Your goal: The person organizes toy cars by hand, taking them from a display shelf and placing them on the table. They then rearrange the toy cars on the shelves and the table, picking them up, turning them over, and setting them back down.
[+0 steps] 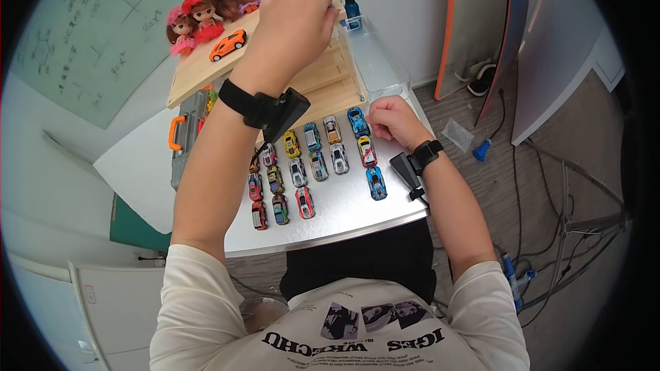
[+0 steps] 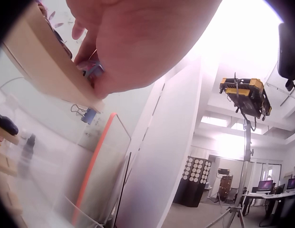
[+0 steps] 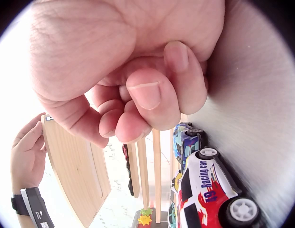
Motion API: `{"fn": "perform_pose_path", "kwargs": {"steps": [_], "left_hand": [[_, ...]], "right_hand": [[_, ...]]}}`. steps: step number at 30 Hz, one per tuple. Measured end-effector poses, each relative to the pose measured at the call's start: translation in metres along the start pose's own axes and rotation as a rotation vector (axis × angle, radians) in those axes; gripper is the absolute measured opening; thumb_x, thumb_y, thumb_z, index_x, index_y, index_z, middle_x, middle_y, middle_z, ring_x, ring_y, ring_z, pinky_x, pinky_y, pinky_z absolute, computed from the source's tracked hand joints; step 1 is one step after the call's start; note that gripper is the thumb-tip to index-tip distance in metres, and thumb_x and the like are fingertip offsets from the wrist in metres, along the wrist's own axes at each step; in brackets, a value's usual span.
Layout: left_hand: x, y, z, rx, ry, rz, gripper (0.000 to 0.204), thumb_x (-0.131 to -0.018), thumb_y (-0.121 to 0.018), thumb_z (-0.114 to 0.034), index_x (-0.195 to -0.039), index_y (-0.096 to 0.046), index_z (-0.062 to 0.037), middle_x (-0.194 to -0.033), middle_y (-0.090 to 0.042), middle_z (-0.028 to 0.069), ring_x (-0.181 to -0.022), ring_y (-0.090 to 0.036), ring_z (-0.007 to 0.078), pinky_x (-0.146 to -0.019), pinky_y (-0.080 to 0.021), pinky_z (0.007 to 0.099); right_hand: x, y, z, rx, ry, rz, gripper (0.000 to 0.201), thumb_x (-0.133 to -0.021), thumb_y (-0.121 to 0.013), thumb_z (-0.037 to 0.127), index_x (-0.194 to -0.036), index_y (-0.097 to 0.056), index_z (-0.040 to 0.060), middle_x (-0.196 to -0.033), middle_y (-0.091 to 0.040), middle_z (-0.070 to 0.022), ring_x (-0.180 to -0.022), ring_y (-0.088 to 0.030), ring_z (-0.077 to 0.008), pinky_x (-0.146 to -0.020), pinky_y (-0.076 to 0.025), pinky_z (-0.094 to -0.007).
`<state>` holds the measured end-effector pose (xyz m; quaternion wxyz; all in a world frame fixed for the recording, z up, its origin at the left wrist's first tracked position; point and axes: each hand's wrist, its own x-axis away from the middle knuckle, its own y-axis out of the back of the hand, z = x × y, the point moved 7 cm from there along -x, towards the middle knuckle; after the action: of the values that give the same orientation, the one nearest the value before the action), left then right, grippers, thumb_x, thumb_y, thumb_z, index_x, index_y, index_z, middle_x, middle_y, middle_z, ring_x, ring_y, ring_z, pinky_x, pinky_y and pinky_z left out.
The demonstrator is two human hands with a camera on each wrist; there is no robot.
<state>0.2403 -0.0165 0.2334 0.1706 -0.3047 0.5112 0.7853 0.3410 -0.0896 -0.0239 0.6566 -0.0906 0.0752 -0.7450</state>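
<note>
My left hand (image 1: 292,31) reaches over the right end of the raised wooden board (image 1: 196,72). In the left wrist view the fingers of this hand (image 2: 138,42) pinch a small blue-purple thing (image 2: 94,70) at the edge of the board (image 2: 47,66); most of it is hidden. My right hand (image 1: 395,120) rests on the table, loosely curled and holding nothing visible, beside a blue toy car (image 1: 357,122) and a red, white and yellow car (image 1: 366,152). Another blue car (image 1: 376,183) is nearer the front edge.
Several small toy cars (image 1: 297,172) stand in columns on the silver table (image 1: 337,216). Dolls (image 1: 206,20) and an orange car (image 1: 228,45) are on the raised board. A clear bin (image 1: 385,72) and blue bottle (image 1: 352,8) are at the back right; a grey case (image 1: 185,144) lies left.
</note>
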Motion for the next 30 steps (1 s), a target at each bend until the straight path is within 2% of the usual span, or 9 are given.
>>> {"fn": "perform_pose_path", "kwargs": {"steps": [5,9,12,13,16,19,22,30], "left_hand": [[0.001,0.012,-0.003,0.109,-0.05,-0.068,0.032,-0.091,-0.071,-0.012,-0.123,-0.07,-0.0071,-0.117,-0.072,0.0125,-0.106,-0.066,0.0341,-0.097,-0.048,0.044],[0.013,0.043,-0.023,0.146,-0.102,-0.135,0.035,-0.09,-0.073,-0.01,-0.125,-0.069,-0.0061,-0.117,-0.071,0.0126,-0.107,-0.066,0.0341,-0.093,-0.05,0.0422],[0.053,0.069,-0.051,0.347,-0.1,-0.056,0.041,-0.085,-0.076,-0.004,-0.125,-0.068,-0.0037,-0.12,-0.07,0.0142,-0.11,-0.066,0.0348,-0.094,-0.052,0.0421],[0.071,0.075,-0.063,0.375,-0.055,0.022,0.043,-0.084,-0.078,-0.004,-0.126,-0.068,-0.0046,-0.123,-0.069,0.0156,-0.112,-0.066,0.0354,-0.096,-0.052,0.042],[0.143,0.06,-0.09,0.544,0.092,0.286,0.047,-0.083,-0.08,-0.007,-0.127,-0.066,-0.0017,-0.126,-0.068,0.0176,-0.115,-0.065,0.0368,-0.097,-0.052,0.0436],[0.207,0.041,-0.115,0.594,0.212,0.443,0.046,-0.083,-0.079,-0.008,-0.124,-0.063,0.0028,-0.123,-0.065,0.0219,-0.109,-0.064,0.0406,-0.095,-0.053,0.046],[0.247,0.029,-0.129,0.602,0.341,0.477,0.045,-0.082,-0.079,-0.008,-0.123,-0.062,0.0042,-0.123,-0.064,0.0223,-0.11,-0.064,0.0405,-0.096,-0.053,0.0465],[0.254,0.028,-0.14,0.516,0.303,0.394,0.046,-0.08,-0.078,-0.006,-0.122,-0.062,0.0033,-0.121,-0.063,0.0203,-0.112,-0.061,0.04,-0.101,-0.049,0.0503]], "right_hand": [[0.003,-0.002,0.003,0.02,-0.014,-0.029,0.024,-0.089,-0.067,0.01,-0.067,-0.062,0.0058,-0.059,-0.058,-0.0026,-0.045,-0.047,-0.0083,-0.044,-0.036,-0.0243],[0.003,-0.001,0.003,0.016,-0.01,-0.032,0.024,-0.089,-0.068,0.01,-0.066,-0.062,0.0058,-0.059,-0.058,-0.0024,-0.045,-0.047,-0.0082,-0.044,-0.036,-0.0244],[0.002,0.0,0.002,0.014,-0.01,-0.028,0.024,-0.089,-0.068,0.01,-0.066,-0.062,0.0059,-0.059,-0.057,-0.0022,-0.045,-0.047,-0.0081,-0.044,-0.036,-0.0244],[0.002,0.0,0.001,0.019,-0.009,-0.022,0.024,-0.089,-0.068,0.01,-0.066,-0.061,0.0059,-0.059,-0.057,-0.0021,-0.045,-0.047,-0.0081,-0.044,-0.036,-0.0244],[0.003,-0.002,0.001,0.031,-0.001,-0.04,0.022,-0.088,-0.068,0.009,-0.068,-0.061,0.005,-0.06,-0.057,-0.0027,-0.046,-0.046,-0.0081,-0.044,-0.034,-0.0235],[0.003,-0.001,0.001,0.044,-0.004,-0.032,0.022,-0.089,-0.067,0.009,-0.068,-0.061,0.0052,-0.06,-0.057,-0.0029,-0.046,-0.046,-0.0079,-0.045,-0.034,-0.0234],[0.005,-0.004,0.005,0.042,0.001,-0.042,0.022,-0.09,-0.067,0.008,-0.069,-0.061,0.0053,-0.06,-0.058,-0.0032,-0.046,-0.046,-0.0077,-0.045,-0.034,-0.0234],[0.001,0.002,-0.002,0.0,0.009,-0.048,0.018,-0.089,-0.066,0.006,-0.071,-0.062,0.0039,-0.06,-0.059,-0.004,-0.045,-0.046,-0.0084,-0.042,-0.033,-0.0231]]}}
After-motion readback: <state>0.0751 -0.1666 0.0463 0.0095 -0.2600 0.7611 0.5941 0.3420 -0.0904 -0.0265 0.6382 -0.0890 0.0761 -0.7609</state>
